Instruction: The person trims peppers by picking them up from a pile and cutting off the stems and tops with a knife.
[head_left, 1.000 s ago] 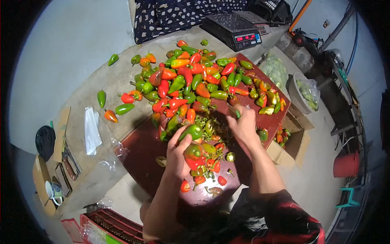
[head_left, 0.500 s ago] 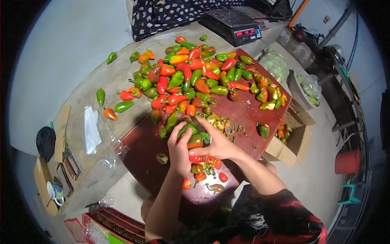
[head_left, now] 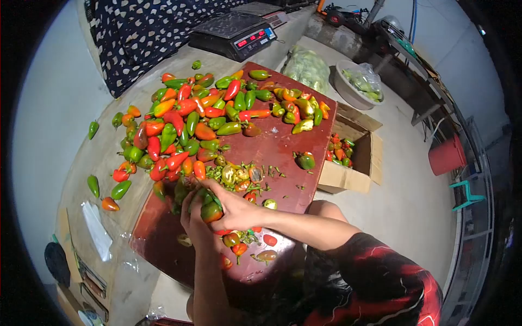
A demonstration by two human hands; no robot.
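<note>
Over the near part of the red-brown table, my left hand (head_left: 194, 218) wraps round the left side of a green pepper (head_left: 211, 209) with an orange-red patch. My right hand (head_left: 235, 209) closes on the same pepper from the right, its fingers reaching over the top. Whether the right fingers also hold a small tool is hidden. Just beyond my hands lie cut pepper pieces (head_left: 228, 175) and green stems. A few red and brownish peppers (head_left: 239, 249) rest on the table nearer to me. A large heap of red, green and orange peppers (head_left: 174, 122) spreads beyond.
The table (head_left: 288, 146) meets a concrete ledge on the left. An open cardboard box (head_left: 348, 179) with peppers stands at its right. Farther off are a digital scale (head_left: 234, 38), a bag of green vegetables (head_left: 307, 69), a tub (head_left: 348, 92) and a red bucket (head_left: 447, 155).
The camera view has turned to the right, so the table and heap appear shifted left. Both hands stay round the pepper. A pale green cut piece now shows beside my right hand.
</note>
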